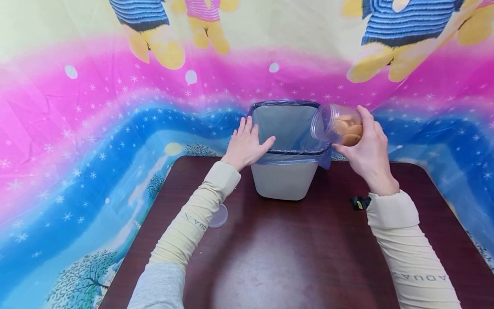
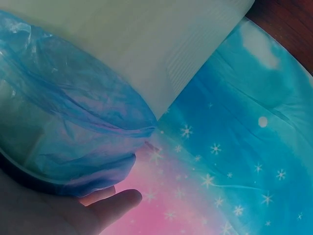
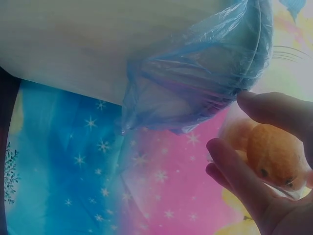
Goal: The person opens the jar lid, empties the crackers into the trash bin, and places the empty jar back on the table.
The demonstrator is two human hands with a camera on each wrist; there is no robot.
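Note:
A pale trash bin (image 1: 284, 182) lined with a thin blue plastic bag (image 1: 287, 158) stands at the far side of the table. My left hand (image 1: 247, 145) rests at the bin's left rim, its fingers straight and spread over the bag's edge. In my right hand (image 1: 369, 156) I grip a clear plastic jar (image 1: 327, 122), tipped on its side with its mouth over the bin's right rim. Round, flat, orange-brown cookies (image 1: 349, 131) lie toward the jar's bottom, and they also show between the fingers in the right wrist view. No cookies are visible in the bin.
A clear round lid (image 1: 219, 216) lies on the dark wooden table (image 1: 285, 257), partly behind my left forearm. Behind the table hangs a printed cloth (image 1: 216, 81) with bears and snowflakes. A small black object (image 1: 359, 203) sits beside my right cuff.

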